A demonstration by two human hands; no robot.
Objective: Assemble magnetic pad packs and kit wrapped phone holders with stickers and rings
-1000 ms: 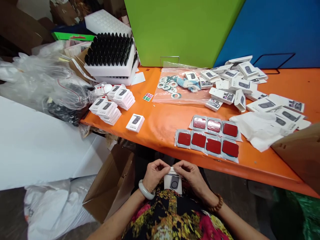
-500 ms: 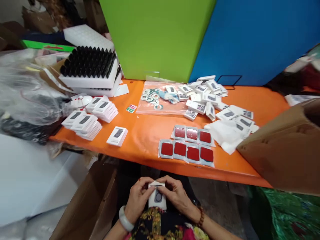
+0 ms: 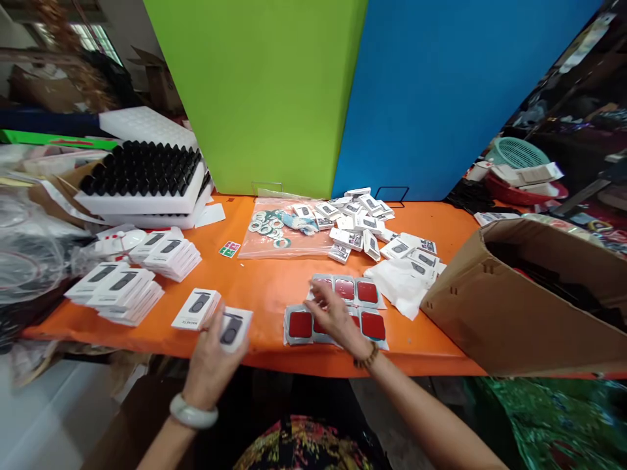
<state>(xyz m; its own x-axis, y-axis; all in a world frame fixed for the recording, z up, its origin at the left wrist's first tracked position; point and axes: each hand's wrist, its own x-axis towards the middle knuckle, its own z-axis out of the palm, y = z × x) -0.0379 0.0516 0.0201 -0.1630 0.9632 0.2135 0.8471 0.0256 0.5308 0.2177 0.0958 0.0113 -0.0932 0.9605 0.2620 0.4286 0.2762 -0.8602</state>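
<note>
My left hand (image 3: 210,365), a pale bangle at its wrist, grips a small white box (image 3: 236,330) with a dark oval device printed on it. It is just above the table's front edge, next to another white box (image 3: 196,309) lying flat. Over two rows of silver-edged packs with red squares (image 3: 373,325), my right hand (image 3: 336,318) hovers with thumb and fingers apart and nothing visible between them. Its fingers partly cover some of the packs; whether they touch one, I cannot tell.
Stacks of white boxes (image 3: 128,297) stand on the orange table (image 3: 259,281) at left. Behind lie a clear bag (image 3: 294,245) with rings and a pile of loose boxes (image 3: 365,223). An open carton (image 3: 490,294) stands at right; a foam tray (image 3: 142,202) of black pieces, back left.
Both hands have risen from the lap and parted. The left has carried the white box to the table's front left; the right has let go of it and reached over the red packs.
</note>
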